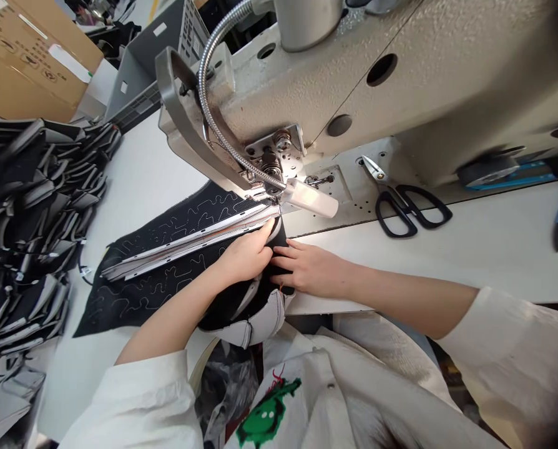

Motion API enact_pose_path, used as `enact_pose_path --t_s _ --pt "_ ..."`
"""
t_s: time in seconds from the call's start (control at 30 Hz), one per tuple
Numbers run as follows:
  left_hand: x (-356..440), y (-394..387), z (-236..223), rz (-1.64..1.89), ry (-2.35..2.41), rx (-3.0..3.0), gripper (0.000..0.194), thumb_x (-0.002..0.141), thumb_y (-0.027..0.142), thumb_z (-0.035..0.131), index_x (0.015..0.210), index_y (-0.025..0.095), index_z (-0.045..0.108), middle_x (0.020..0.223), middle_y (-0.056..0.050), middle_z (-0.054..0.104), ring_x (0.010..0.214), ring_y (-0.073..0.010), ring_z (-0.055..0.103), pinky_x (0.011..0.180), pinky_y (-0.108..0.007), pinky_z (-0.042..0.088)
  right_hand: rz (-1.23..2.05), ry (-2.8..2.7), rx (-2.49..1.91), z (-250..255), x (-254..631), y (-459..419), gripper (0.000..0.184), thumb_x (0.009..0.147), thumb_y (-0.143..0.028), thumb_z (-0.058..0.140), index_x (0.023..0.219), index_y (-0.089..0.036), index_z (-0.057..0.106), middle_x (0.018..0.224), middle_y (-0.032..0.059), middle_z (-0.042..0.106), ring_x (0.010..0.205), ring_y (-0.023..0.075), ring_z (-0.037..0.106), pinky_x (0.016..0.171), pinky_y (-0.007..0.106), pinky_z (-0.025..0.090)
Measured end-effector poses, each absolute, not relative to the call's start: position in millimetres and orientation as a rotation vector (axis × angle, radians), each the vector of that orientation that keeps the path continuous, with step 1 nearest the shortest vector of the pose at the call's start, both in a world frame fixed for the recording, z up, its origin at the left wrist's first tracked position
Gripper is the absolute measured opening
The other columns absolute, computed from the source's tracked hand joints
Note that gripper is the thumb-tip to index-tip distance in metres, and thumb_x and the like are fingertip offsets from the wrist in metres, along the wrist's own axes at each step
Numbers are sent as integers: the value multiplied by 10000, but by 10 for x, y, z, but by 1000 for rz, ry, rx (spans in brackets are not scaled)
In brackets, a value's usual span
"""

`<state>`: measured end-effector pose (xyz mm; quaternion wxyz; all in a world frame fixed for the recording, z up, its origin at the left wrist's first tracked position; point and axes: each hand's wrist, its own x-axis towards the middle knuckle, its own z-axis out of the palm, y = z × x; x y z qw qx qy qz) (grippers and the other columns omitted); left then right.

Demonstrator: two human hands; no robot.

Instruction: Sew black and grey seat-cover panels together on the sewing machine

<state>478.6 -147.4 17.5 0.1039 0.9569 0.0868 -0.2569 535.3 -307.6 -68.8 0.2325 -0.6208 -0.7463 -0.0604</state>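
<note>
Left hand curled over a long silver-and-white zipper strip, fingers clenched on it just short of the steel presser foot of a cream cast-metal sewing machine. Right hand lies flat, fingers spread and released, on a black quilted fabric panel with white squiggle stitching, panel fed in under the foot. Panel looks light and floppy, strip stiffer and likely slippery; best held flat beside the foot. Black-handled steel scissors at 3 o'clock; stacked black fabric pieces at 9 o'clock.
</note>
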Motion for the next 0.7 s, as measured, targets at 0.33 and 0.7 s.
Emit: enact_pose_path --t_s 0.33,0.7 --pt "5038 -1404 104 -657 296 2919 656 847 212 376 1493 178 266 1403 -98 505 1259 -260 508 1028 -363 425 -105 -2008 -1754 -768 5542 -3030 371 870 -127 501 1218 -143 625 1313 182 511 1303 293 396 1031 462 409" --pt "4961 -1498 2 -624 275 3116 693 848 226 362 1508 144 165 1211 -129 628 1007 -287 648 842 -390 506 -125 -1522 -1943 -702 5740 -3014 311 869 -113 431 1061 -167 670 1042 80 674 958 218 592 834 356 474"
